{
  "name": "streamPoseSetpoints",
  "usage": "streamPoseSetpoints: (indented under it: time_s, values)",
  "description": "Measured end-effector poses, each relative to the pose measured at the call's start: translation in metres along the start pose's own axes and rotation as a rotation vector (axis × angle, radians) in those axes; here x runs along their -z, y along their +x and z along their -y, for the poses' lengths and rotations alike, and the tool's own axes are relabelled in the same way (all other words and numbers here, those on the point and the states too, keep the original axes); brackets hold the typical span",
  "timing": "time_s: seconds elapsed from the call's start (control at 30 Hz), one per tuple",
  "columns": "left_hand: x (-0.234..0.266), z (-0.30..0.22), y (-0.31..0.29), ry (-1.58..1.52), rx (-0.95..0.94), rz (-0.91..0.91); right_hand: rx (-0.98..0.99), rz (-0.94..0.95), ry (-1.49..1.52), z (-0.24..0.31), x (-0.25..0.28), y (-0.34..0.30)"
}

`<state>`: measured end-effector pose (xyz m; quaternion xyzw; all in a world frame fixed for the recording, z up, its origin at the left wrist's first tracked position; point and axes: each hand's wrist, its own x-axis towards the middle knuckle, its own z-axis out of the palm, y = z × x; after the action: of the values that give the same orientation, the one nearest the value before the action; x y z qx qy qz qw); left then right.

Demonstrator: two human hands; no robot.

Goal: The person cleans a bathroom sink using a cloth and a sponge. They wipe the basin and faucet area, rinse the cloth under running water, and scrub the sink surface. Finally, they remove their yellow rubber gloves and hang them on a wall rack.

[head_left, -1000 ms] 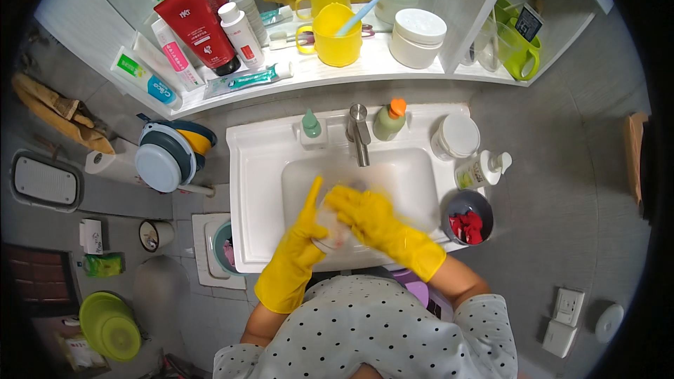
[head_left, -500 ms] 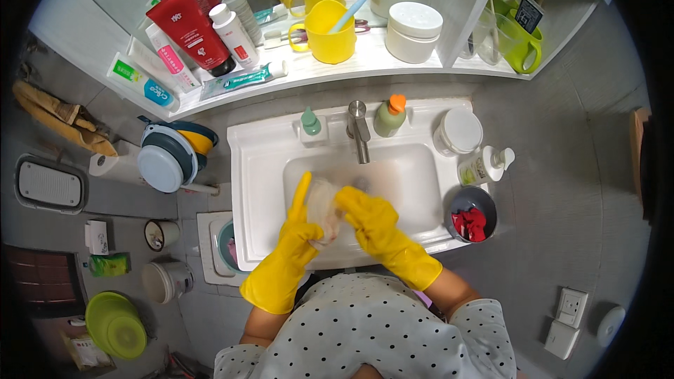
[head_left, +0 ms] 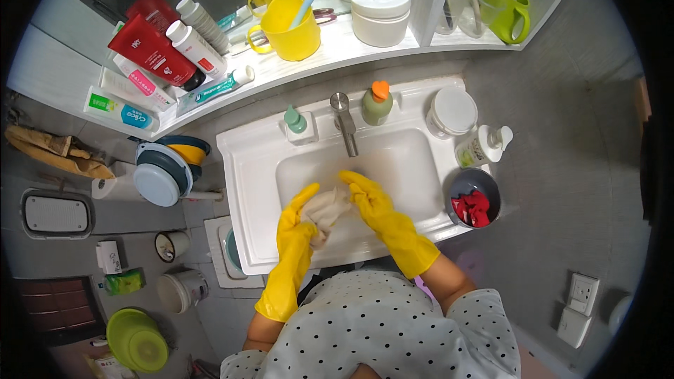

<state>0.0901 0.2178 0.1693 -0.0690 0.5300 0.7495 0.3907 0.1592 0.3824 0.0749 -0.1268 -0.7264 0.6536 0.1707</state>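
A wet beige cloth [head_left: 325, 212] hangs over the near part of the white sink basin [head_left: 414, 168]. My left hand [head_left: 295, 228], in a long yellow rubber glove, grips its left side, with the thumb across it and the fingers pointing up. My right hand [head_left: 371, 203], gloved the same way, is at the cloth's right edge with its fingers stretched toward the basin's middle. Its palm side is partly hidden. Cloudy water lies in the basin below the metal faucet [head_left: 344, 123].
A green soap pump [head_left: 295, 121] and an orange-topped bottle [head_left: 378, 103] flank the faucet. Along the right rim stand a white tub [head_left: 452, 112], a white pump bottle [head_left: 483, 146] and a grey bowl [head_left: 456, 186] with red cloth. A shelf [head_left: 337, 49] with toiletries overhangs behind.
My right hand has straightened its fingers and opened away from the cloth. The cloth has shifted and bunched up between my hands. The whole view has tilted slightly.
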Motion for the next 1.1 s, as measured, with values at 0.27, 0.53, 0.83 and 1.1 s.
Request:
streamPoseSetpoints:
  time_s: [0.27,0.53,0.83,1.1]
  values:
    - [0.062,0.068,0.065,0.056,-0.219,-0.125,0.415,-0.028,-0.197,0.049,-0.046,-0.011]
    - [0.018,0.010,0.048,-0.448,0.154,0.228,-0.151,-0.046,0.467,0.022,-0.019,0.002]
    - [-0.023,-0.001,0.040,-0.347,0.055,0.037,-0.308,-0.053,0.735,-0.039,-0.031,0.013]
    - [-0.011,-0.029,0.042,-0.458,0.120,0.334,-0.491,0.062,0.684,-0.079,-0.067,-0.025]
